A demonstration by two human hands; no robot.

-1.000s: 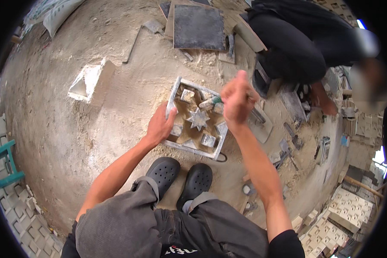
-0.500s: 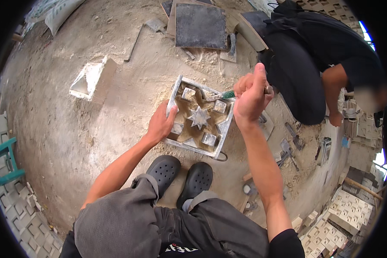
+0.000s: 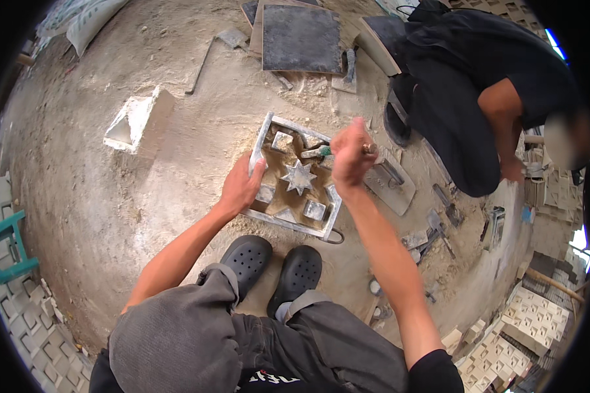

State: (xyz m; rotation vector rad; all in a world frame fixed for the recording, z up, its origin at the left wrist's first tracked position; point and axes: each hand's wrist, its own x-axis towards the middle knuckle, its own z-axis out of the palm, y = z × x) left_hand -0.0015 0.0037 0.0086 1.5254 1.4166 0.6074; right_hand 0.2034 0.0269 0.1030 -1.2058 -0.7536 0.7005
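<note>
Left fingers [image 3: 257, 175] grip frame edge [image 3: 261, 139]; floor [image 3: 88, 203] stretches leftward.

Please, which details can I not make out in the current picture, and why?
All in the head view:
Tool: middle of its handle, hidden by the right hand's grip.
Grey mould: upper right corner, behind that same grip.
Pale sack: cut off by the top edge.
Co-worker's hand: too small to tell what it touches.

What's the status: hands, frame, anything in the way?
Left hand gripping frame by left side. Right hand clenched around partly green tool. Star-shaped piece mid-frame. Right hand hides frame's upper right corner.
</note>
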